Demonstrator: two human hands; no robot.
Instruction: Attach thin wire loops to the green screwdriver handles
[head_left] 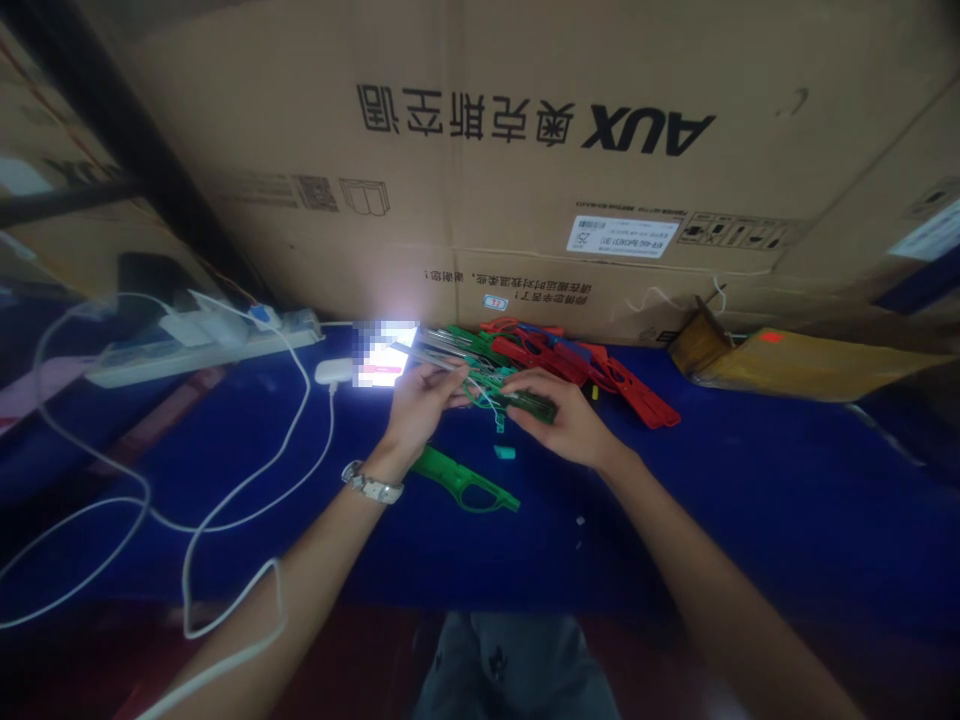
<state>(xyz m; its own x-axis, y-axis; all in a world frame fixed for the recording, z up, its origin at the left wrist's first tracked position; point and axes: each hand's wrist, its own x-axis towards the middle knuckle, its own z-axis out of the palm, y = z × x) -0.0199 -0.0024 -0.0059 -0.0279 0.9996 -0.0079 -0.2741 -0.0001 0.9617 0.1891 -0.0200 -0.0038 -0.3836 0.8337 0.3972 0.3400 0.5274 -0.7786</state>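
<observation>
My left hand (418, 408), a watch on its wrist, pinches a thin metal tool (439, 358) over the blue table (750, 500). My right hand (566, 418) grips a dark green plastic piece (529, 405) just to the right of it. A thin white strand hangs between the two hands. Under my left wrist lies a bright green plastic handle piece (465, 483). A small teal bit (504, 452) rests on the cloth below the hands.
A pile of red, green and blue plastic pieces (592, 370) lies behind the hands. A lit phone (384, 355), a white power strip (202, 345) and white cables (225, 500) occupy the left. A large cardboard box (525, 150) stands behind; a yellow packet (810, 362) lies right.
</observation>
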